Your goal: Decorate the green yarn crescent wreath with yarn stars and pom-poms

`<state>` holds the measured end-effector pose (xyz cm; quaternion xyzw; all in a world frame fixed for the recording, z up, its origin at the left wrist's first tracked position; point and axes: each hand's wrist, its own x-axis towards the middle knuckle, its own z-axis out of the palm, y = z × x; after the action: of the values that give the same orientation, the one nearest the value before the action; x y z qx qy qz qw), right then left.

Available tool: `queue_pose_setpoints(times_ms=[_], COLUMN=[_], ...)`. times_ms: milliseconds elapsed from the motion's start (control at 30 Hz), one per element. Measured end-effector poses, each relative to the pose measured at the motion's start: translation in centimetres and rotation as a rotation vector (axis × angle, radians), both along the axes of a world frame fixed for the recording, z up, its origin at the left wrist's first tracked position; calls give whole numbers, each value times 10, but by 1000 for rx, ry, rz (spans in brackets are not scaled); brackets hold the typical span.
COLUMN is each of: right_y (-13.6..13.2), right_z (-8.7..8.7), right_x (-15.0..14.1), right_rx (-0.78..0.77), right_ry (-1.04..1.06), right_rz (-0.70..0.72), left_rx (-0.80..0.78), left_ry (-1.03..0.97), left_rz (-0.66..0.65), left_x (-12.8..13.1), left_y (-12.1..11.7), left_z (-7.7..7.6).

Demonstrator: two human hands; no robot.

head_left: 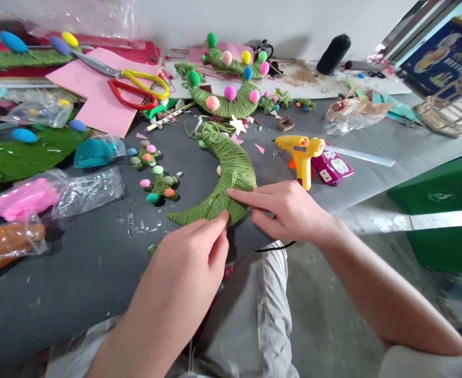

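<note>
A crescent wrapped in green yarn lies on the dark grey table in front of me. My left hand pinches the crescent's near edge, fingers closed on the yarn. My right hand rests its stretched forefinger and other fingers on the same near end, pressing the yarn down. A loose strand of green yarn trails from the far tip. A yellow glue gun stands just beyond my right hand.
Finished green crescents with coloured pompoms lie further back. Scissors with red and yellow handles rest on pink paper. Bags of pompoms sit at the left. A green box stands at the right.
</note>
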<state>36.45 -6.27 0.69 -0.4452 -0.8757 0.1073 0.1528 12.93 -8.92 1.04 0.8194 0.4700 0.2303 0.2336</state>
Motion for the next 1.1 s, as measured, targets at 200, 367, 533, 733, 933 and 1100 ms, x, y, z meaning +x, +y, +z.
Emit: queue_pose_setpoints(times_ms=[200, 367, 533, 733, 933, 1100], right_y=[0, 3, 5, 9, 16, 18], right_z=[2, 2, 4, 4, 9, 5], right_x=[1, 1, 0, -2, -2, 3], right_rx=[24, 26, 50, 11, -32, 36], right_ry=[30, -14, 2, -74, -58, -89], right_rz=[-77, -87, -168, -199, -187, -167], left_rx=[9, 37, 39, 56, 50, 39], left_ry=[-4, -9, -26, -16, -3, -14], left_rz=[1, 6, 1, 2, 4, 0], left_x=[1, 0, 0, 1, 1, 0], left_y=[1, 1, 0, 0, 0, 0], left_z=[-1, -5, -5, -4, -3, -4])
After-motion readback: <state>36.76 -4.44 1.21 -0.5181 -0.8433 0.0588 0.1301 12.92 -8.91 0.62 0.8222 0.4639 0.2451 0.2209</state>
